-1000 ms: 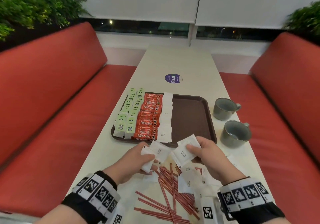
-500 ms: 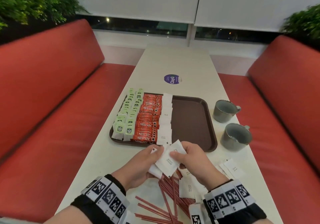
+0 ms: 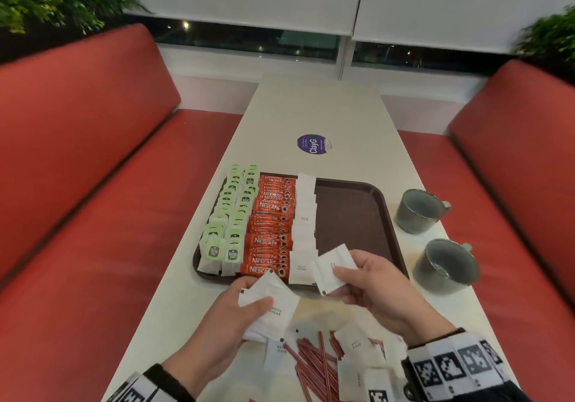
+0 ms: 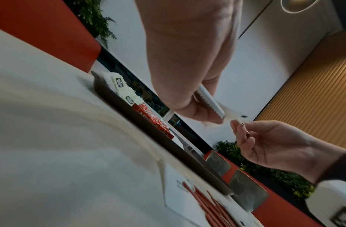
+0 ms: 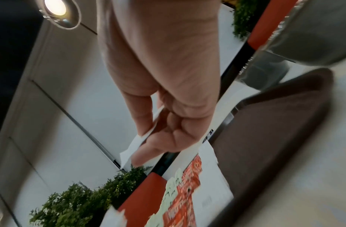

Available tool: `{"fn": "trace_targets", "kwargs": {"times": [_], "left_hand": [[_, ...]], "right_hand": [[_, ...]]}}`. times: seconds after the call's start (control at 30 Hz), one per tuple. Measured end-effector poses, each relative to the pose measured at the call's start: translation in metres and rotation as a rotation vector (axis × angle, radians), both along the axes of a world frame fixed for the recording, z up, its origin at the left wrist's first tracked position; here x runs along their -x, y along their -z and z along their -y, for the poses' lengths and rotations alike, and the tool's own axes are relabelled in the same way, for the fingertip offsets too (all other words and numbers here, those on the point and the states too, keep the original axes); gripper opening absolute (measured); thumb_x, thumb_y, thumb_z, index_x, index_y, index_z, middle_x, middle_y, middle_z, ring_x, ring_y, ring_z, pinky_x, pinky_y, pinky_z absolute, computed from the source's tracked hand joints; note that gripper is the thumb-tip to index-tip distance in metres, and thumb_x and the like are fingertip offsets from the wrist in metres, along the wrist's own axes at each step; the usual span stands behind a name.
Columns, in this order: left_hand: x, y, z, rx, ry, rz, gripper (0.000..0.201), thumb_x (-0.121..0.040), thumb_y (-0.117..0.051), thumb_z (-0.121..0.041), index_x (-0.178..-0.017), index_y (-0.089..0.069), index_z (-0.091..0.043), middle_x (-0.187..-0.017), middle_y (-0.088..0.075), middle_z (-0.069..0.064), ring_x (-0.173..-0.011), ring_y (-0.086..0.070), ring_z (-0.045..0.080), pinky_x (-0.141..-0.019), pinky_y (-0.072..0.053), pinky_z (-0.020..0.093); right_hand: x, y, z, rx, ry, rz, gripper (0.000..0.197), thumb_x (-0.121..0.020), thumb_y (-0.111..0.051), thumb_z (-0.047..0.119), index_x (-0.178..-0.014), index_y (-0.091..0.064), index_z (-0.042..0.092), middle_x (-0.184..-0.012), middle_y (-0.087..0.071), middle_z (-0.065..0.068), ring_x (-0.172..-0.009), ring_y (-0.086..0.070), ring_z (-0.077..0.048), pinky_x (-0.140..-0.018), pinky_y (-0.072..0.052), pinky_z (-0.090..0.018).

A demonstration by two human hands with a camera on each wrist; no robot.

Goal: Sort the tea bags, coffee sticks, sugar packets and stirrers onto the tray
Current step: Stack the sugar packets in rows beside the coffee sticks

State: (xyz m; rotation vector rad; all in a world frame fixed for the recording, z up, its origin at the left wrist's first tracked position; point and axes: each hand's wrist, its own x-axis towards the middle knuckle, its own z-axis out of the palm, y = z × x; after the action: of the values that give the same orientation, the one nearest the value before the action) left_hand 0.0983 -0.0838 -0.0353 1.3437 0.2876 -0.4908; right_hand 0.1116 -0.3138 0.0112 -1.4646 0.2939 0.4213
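Left hand (image 3: 224, 317), fingers curled, grasps a small stack of white paper sugar packets (image 3: 273, 305) printed "WHITE SUGAR", thumb on top, just off the near edge of the dark brown rectangular plastic tray (image 3: 351, 215). From the left wrist view the same stack shows serrated edges pinched between thumb and fingers (image 4: 189, 101). Right hand (image 3: 379, 289) pinches a single white sugar packet (image 3: 333, 269) over the tray's near edge, tilted, thumb on top and fingers underneath (image 5: 147, 152). The two hands are close together but the packets do not touch.

On the tray, counted from its left edge: two rows of green-tagged tea bags (image 3: 231, 218), then a column of red Nescafe coffee sticks (image 3: 270, 227), then a column of white sugar packets (image 3: 305, 224) laid overlapping. The right half of the tray is bare brown surface.

On the white table (image 3: 320, 106) nearer than the tray: a loose pile of thin red stirrers (image 3: 317, 367) with more white loose sugar packets (image 3: 354, 344) lying on and beside them. Right of the tray stand two grey-green ceramic mugs (image 3: 441, 264), upright, apart from the tray. Beyond the tray's far edge, a round purple sticker (image 3: 312, 144) lies on the table. Red upholstered benches (image 3: 93, 184) flank the table.
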Motion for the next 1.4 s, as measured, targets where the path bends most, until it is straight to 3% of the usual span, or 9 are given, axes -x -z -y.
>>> {"fn": "trace_targets", "kwargs": {"times": [0.1, 0.23, 0.4, 0.5, 0.7, 0.93, 1.03, 1.27, 1.4], "left_hand": [[-0.009, 0.002, -0.011, -0.019, -0.021, -0.015, 0.023, -0.087, -0.063, -0.003, -0.107, -0.06, -0.014, -0.092, -0.073, 0.013, -0.083, -0.07, 0.028, -0.063, -0.054, 0.038], [-0.025, 0.007, -0.02, -0.045, -0.07, -0.065, 0.02, -0.085, -0.064, 0.0, -0.102, -0.059, -0.009, -0.079, -0.073, 0.013, -0.071, -0.069, 0.027, -0.055, -0.054, 0.034], [-0.044, 0.008, -0.03, -0.214, 0.049, -0.018, 0.039, -0.065, -0.079, -0.022, -0.1, -0.063, -0.013, -0.087, -0.075, 0.004, -0.086, -0.07, 0.021, -0.073, -0.054, 0.029], [-0.056, 0.007, -0.035, -0.334, 0.091, 0.025, 0.019, -0.08, -0.075, -0.019, -0.095, -0.063, -0.017, -0.082, -0.073, -0.009, -0.075, -0.067, 0.001, -0.063, -0.045, 0.011], [-0.074, 0.003, -0.026, -0.294, 0.033, -0.011, 0.012, -0.083, -0.069, -0.009, -0.093, -0.062, -0.012, -0.078, -0.072, 0.002, -0.067, -0.068, 0.013, -0.053, -0.048, 0.018], [-0.083, 0.004, -0.015, -0.294, 0.049, -0.027, 0.015, -0.082, -0.071, -0.014, -0.09, -0.06, -0.019, -0.084, -0.073, 0.001, -0.083, -0.069, 0.019, -0.069, -0.054, 0.027], [-0.085, 0.006, -0.015, -0.267, 0.021, -0.049, 0.016, -0.081, -0.072, -0.011, -0.09, -0.061, -0.018, -0.079, -0.074, 0.001, -0.08, -0.07, 0.021, -0.066, -0.054, 0.029], [-0.091, -0.002, -0.009, -0.09, -0.036, -0.065, 0.017, -0.083, -0.068, -0.002, -0.095, -0.061, -0.011, -0.076, -0.074, 0.007, -0.069, -0.071, 0.022, -0.059, -0.055, 0.032], [-0.097, -0.01, -0.002, 0.025, -0.089, -0.043, 0.018, -0.086, -0.063, -0.003, -0.103, -0.059, -0.01, -0.086, -0.075, 0.011, -0.077, -0.072, 0.025, -0.064, -0.055, 0.036]], "right_hand": [[-0.035, -0.017, 0.005, 0.202, -0.003, 0.081, 0.01, -0.09, -0.059, 0.001, -0.09, -0.064, 0.009, -0.072, -0.072, -0.002, -0.055, -0.06, -0.009, -0.052, -0.041, -0.022], [-0.12, -0.023, 0.021, 0.721, 0.054, 0.276, 0.01, -0.086, -0.062, 0.006, -0.078, -0.066, 0.01, -0.057, -0.056, 0.001, -0.052, -0.047, -0.015, -0.045, -0.035, -0.02], [-0.227, 0.008, 0.034, 1.179, -0.097, 0.213, 0.025, -0.09, -0.047, 0.001, -0.106, -0.067, 0.004, -0.104, -0.066, -0.015, -0.099, -0.061, -0.031, -0.073, -0.043, -0.03], [-0.257, 0.022, 0.033, 1.327, -0.224, 0.151, 0.028, -0.093, -0.046, 0.005, -0.115, -0.064, 0.004, -0.116, -0.064, -0.015, -0.109, -0.058, -0.03, -0.089, -0.046, -0.034], [-0.287, 0.034, 0.027, 1.416, -0.302, 0.107, 0.034, -0.09, -0.048, 0.002, -0.12, -0.063, 0.009, -0.121, -0.062, -0.01, -0.112, -0.058, -0.026, -0.094, -0.047, -0.031], [-0.301, 0.049, 0.017, 1.504, -0.32, 0.107, 0.028, -0.092, -0.048, 0.009, -0.119, -0.058, 0.005, -0.121, -0.06, -0.011, -0.112, -0.056, -0.027, -0.091, -0.046, -0.032], [-0.302, 0.057, 0.018, 1.525, -0.262, 0.103, 0.023, -0.092, -0.047, 0.011, -0.113, -0.056, 0.005, -0.116, -0.059, -0.012, -0.108, -0.057, -0.027, -0.083, -0.045, -0.032], [-0.297, 0.065, 0.026, 1.435, -0.156, 0.161, 0.032, -0.091, -0.052, 0.01, -0.122, -0.045, 0.007, -0.119, -0.049, -0.016, -0.104, -0.056, -0.032, -0.081, -0.045, -0.035], [-0.281, 0.038, 0.023, 1.311, -0.057, 0.248, 0.034, -0.091, -0.057, 0.014, -0.124, -0.05, 0.006, -0.124, -0.048, -0.015, -0.104, -0.055, -0.028, -0.082, -0.044, -0.032]]}}
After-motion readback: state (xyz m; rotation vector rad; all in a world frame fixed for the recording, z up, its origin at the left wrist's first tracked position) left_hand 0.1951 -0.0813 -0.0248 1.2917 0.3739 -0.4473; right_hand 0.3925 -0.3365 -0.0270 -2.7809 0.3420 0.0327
